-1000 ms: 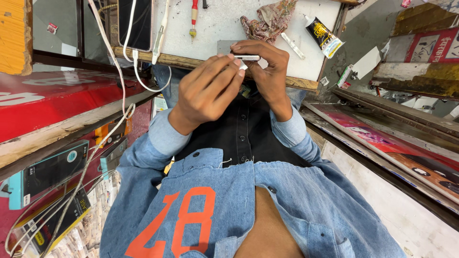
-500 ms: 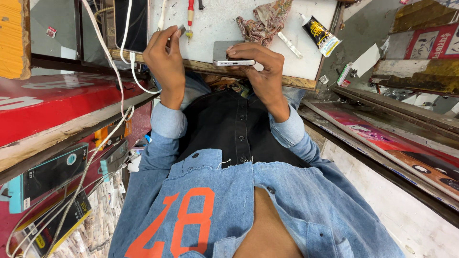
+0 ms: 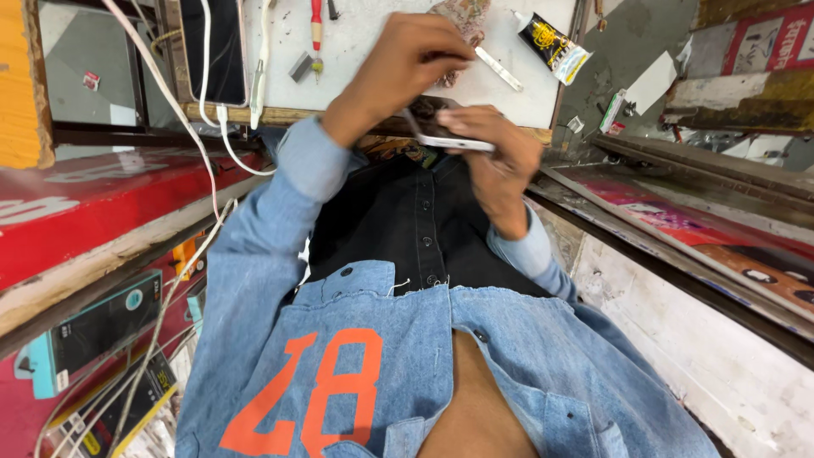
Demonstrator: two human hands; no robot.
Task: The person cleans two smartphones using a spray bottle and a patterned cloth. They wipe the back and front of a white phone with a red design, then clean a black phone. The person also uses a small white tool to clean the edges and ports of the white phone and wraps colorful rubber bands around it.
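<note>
- Pinching a thin tool, the left hand (image 3: 405, 64) has its fingertips pressed together at the upper edge of the white phone (image 3: 449, 136), seemingly to work at that edge.
- Cradling the phone from beneath, the right hand (image 3: 496, 161) curls its fingers round the phone's edge, steadying it above the lap, just before the white bench (image 3: 381, 51).
- Beyond lie a red-handled screwdriver (image 3: 316, 25), a glue tube (image 3: 551, 38) and a dark phone on a cable (image 3: 212, 51).
- The tool's tip is hidden; what it is cannot be told.

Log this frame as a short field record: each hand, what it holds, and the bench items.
left hand: above the phone, fingers at its upper edge
right hand: grips the white phone from below
workbench: white top, beyond the hands
on bench: red-handled screwdriver, black-and-yellow tube, dark phone with white cable
</note>
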